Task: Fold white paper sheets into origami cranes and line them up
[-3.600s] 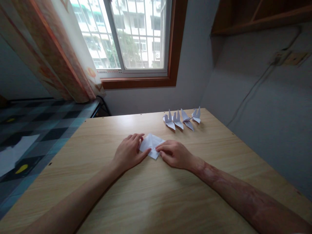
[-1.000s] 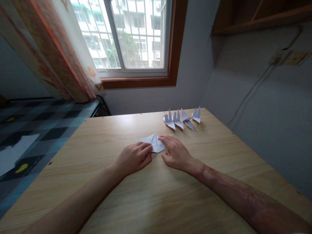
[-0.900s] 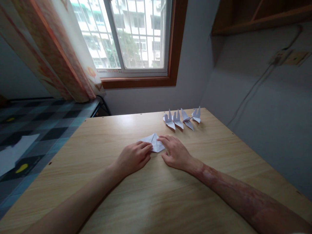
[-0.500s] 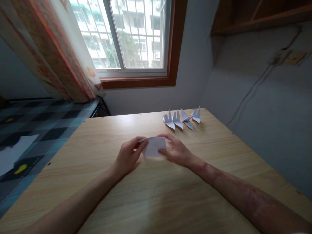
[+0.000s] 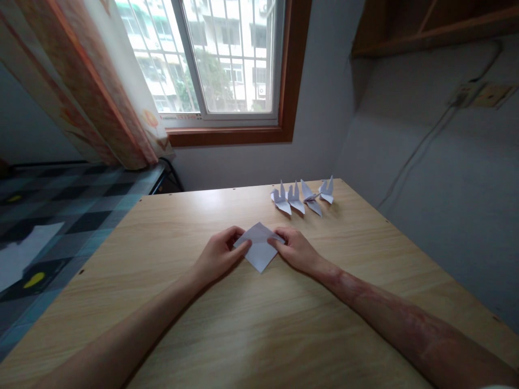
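A folded white paper square point(image 5: 260, 248) sits diamond-wise just above the wooden table point(image 5: 251, 324), held by both hands. My left hand point(image 5: 219, 256) pinches its left corner with thumb and fingers. My right hand point(image 5: 295, 249) pinches its right corner the same way. Both hands are closed on the paper, wrists resting near the tabletop.
Several finished white paper cranes point(image 5: 302, 198) stand in a row at the table's far right. A window point(image 5: 219, 59) and an orange curtain point(image 5: 81, 92) lie beyond the table. A bed with a checked cover point(image 5: 52, 216) is to the left. The grey wall point(image 5: 446, 189) runs along the right edge.
The paper lay flat under pressing fingers a second ago. Both hands then lifted it, turned it over, and now hold it by its side corners as a diamond.
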`<state>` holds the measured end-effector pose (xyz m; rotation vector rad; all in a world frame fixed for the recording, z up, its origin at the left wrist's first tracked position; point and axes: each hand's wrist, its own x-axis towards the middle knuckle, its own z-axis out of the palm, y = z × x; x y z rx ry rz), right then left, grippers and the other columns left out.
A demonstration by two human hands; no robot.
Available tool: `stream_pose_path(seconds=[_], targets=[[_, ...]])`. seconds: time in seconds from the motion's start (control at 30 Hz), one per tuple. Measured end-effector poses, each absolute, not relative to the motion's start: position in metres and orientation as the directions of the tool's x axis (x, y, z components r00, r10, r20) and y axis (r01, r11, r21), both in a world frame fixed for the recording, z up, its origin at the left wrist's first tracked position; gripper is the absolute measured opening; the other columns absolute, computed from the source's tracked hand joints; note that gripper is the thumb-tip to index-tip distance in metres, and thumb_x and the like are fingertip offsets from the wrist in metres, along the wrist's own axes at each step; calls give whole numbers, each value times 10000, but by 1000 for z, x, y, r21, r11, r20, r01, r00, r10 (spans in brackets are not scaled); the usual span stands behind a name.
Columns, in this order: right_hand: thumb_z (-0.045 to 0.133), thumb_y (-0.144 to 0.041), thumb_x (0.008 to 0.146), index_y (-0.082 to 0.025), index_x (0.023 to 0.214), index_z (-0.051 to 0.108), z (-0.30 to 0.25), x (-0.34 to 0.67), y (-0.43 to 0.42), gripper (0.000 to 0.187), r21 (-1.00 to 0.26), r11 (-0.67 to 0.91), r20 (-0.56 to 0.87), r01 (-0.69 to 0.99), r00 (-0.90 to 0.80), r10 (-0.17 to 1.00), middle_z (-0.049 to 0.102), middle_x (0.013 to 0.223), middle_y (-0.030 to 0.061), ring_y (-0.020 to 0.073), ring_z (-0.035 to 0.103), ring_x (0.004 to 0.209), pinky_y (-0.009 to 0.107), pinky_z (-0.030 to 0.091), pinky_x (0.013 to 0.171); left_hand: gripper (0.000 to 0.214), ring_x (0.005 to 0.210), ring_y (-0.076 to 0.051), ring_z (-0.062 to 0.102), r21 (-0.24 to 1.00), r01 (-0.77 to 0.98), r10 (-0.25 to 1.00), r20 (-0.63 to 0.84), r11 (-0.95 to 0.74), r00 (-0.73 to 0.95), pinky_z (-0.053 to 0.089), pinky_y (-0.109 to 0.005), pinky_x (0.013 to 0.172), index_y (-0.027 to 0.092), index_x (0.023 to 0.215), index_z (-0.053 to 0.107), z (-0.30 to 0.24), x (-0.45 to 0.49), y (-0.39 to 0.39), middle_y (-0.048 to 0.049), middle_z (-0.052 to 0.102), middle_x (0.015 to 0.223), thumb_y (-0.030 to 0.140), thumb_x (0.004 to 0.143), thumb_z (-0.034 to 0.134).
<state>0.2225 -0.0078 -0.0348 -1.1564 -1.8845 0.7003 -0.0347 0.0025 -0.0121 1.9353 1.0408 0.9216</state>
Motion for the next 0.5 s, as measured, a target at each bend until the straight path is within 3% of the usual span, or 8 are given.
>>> stream_pose_path(seconds=[0.1, 0.23, 0.33, 0.43, 0.5], targets=[[768, -211, 988, -205, 803, 742, -35, 223, -8, 187, -698, 463, 386, 546, -258, 886, 724, 872, 29, 230, 652, 929, 364, 495, 878, 226, 802, -202, 684, 741, 446, 848, 321, -502, 421, 567, -309, 718, 192, 1013, 766, -14, -37, 6, -48, 756, 894, 414, 1004, 725], [812, -169, 944, -212, 856, 763, -39, 223, -6, 109, -681, 506, 436, 529, -262, 861, 761, 1064, 58, 252, 639, 1091, 412, 494, 1008, 202, 1044, -252, 722, 653, 475, 804, 415, -590, 427, 606, -392, 934, 214, 1129, 772, -13, -38, 7, -88, 783, 1112, 369, 1011, 718], [828, -148, 923, -214, 895, 769, -40, 224, -5, 93, -674, 526, 451, 519, -274, 849, 773, 1148, 63, 260, 640, 1143, 429, 487, 1054, 237, 1092, -251, 743, 735, 391, 803, 348, -554, 484, 611, -395, 976, 224, 1211, 763, -11, -37, 5, -81, 801, 1173, 366, 1035, 692], [790, -191, 982, -218, 929, 793, -39, 224, -6, 60, -681, 524, 447, 512, -276, 851, 778, 1172, 71, 259, 645, 1169, 433, 485, 1071, 256, 978, -227, 760, 857, 293, 827, 233, -423, 511, 619, -338, 856, 204, 1174, 759, -10, -35, 2, -61, 812, 1081, 412, 1052, 675], [740, -223, 1036, -217, 919, 799, -39, 224, -6, 132, -686, 524, 439, 505, -286, 851, 783, 1170, 73, 252, 651, 1166, 433, 482, 1073, 287, 903, -213, 749, 889, 269, 840, 198, -371, 504, 598, -308, 775, 191, 1172, 752, -9, -34, 1, -53, 805, 1015, 441, 1045, 687]])
